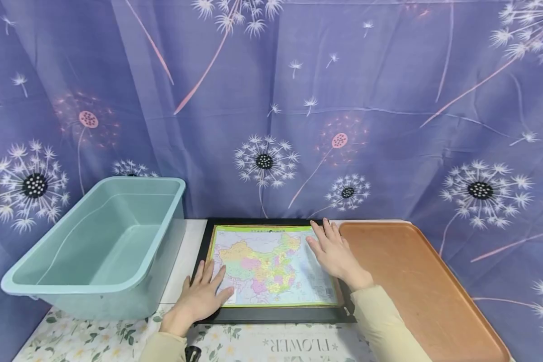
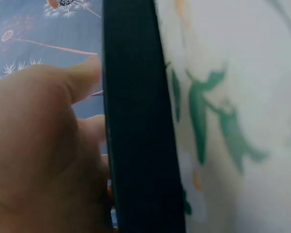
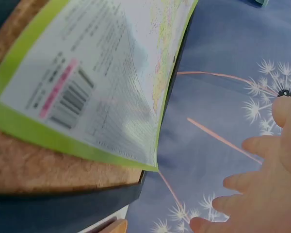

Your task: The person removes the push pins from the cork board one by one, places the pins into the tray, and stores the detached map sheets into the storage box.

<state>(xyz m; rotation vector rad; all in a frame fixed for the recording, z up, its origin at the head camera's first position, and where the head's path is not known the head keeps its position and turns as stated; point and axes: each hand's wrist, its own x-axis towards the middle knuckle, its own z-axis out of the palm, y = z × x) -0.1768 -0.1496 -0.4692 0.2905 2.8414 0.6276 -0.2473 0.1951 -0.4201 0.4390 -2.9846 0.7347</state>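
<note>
A map (image 1: pixel 262 266) with a green border lies inside a black frame (image 1: pixel 276 315). Brown cork backing (image 3: pixel 48 167) shows around the map's lower right corner in the right wrist view, where the sheet's edge curves slightly. My left hand (image 1: pixel 200 297) is at the frame's lower left, fingers spread over the map's edge. Its underside is dark beside the black frame side in the left wrist view. At the upper right corner is my right hand (image 1: pixel 336 254), its fingers extended and apart. Whether its fingertips touch the map cannot be told.
On the left stands a teal plastic tub (image 1: pixel 165 236) with high walls. A brown tray (image 1: pixel 402 281) lies flat to the right, close to the frame. A floral cloth (image 1: pixel 253 347) covers the table front, and a purple dandelion curtain (image 1: pixel 208 151) hangs behind.
</note>
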